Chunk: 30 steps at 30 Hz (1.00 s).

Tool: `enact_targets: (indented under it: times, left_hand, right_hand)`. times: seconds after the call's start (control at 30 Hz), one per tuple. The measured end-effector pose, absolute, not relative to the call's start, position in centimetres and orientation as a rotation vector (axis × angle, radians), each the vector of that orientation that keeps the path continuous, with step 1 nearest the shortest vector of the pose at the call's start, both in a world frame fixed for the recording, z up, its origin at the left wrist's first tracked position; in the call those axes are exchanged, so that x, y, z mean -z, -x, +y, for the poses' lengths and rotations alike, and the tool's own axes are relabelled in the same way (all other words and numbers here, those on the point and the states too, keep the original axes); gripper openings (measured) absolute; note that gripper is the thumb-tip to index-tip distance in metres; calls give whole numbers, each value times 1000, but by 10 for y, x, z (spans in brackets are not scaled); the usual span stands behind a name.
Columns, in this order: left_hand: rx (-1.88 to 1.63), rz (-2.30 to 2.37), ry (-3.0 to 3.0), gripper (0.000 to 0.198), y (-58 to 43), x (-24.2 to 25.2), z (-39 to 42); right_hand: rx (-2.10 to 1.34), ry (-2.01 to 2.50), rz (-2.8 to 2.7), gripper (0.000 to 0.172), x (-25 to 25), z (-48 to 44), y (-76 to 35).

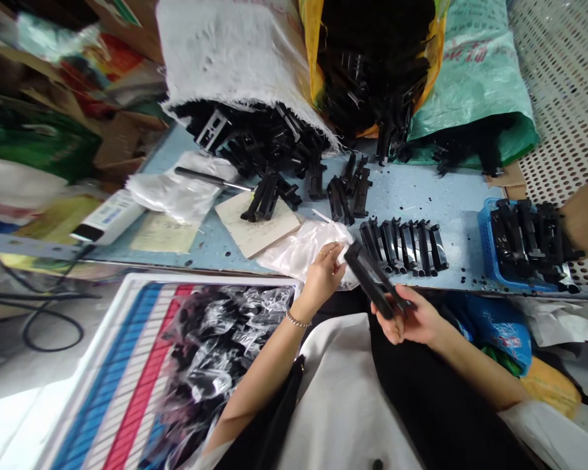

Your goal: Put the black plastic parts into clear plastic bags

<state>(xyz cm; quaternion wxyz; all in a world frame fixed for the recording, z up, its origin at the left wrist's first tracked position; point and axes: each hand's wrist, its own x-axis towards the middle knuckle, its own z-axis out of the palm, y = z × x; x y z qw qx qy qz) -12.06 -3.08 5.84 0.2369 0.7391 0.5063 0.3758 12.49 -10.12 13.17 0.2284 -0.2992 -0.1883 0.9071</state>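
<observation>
My right hand (414, 320) grips a pair of long black plastic parts (372, 281), tilted with their far ends up and to the left. Close by, my left hand (322, 277) has its fingers pinched at the edge of a stack of clear plastic bags (296, 251) by the table's front edge. The far ends of the black parts come close to the left fingertips; whether they touch the plastic cannot be told. A row of similar black parts (404, 245) lies just beyond my right hand.
Behind are a white woven sack (235, 52), a yellow sack (313, 39) and a green sack (485, 72), spilling black parts. A blue basket (490, 248) stands right. A screwdriver (210, 177) lies near a beige board (235, 228). Bagged parts fill a striped crate (132, 365) below left.
</observation>
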Motion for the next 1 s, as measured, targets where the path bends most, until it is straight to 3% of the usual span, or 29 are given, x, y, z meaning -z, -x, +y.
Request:
enact_targets:
  times: [0.13,0.4,0.53,0.67,0.87,1.0]
  left_hand:
    - [-1019,1307,-2114,80,121,-60,-41]
    - [-895,1150,-2383,83,115,-76,-72]
    - [-909,1336,-2375,88,132,-73,-63]
    - [-879,1201,-2523,85,139,-79,-67]
    - [-860,940,-2544,78,124,-89,-97]
    - [-830,978,-2432,82,115,-87,-104]
  right_hand:
    - [-2681,816,-235,65,-110,-111,-129]
    - [-2196,1180,-755,46,-94,-95,-112]
    - [-2554,892,-658,53,-92,-94,-121]
    - [-2738,699,-473,62,-87,-85,-124]
    - [-2417,890,-472,52,-86,-73,-100]
    - [-1840,1270,-1101,32,-100,-86,-76]
